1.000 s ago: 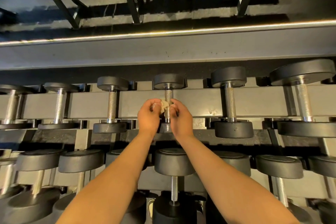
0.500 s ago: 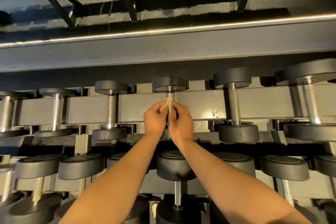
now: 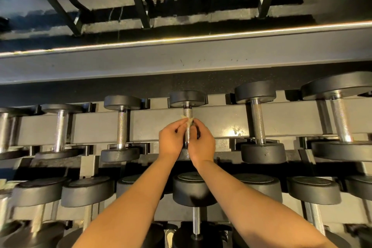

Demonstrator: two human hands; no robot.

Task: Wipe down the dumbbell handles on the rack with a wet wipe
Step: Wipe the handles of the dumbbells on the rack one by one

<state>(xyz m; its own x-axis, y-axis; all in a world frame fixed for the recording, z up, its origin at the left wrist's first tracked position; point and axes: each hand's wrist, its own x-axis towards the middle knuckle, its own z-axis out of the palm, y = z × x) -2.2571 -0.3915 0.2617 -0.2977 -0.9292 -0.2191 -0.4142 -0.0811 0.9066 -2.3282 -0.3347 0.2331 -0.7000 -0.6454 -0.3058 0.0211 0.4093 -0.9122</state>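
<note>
Pinching the wet wipe (image 3: 188,120) round the middle handle (image 3: 188,112) with left hand (image 3: 171,143) and right hand (image 3: 203,145), we were mid-wipe, and judged the next stroke needed a snug slide along its length.

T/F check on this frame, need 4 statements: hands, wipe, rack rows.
1. The left hand and right hand are both at the handle of one upper-row dumbbell. True.
2. The wet wipe lies on the floor. False: both hands pinch it at the handle.
3. The next dumbbell to the right has bigger heads than the one being wiped. True.
4. The lower row holds nothing. False: lower-row dumbbells sit there, below the forearms.
</note>
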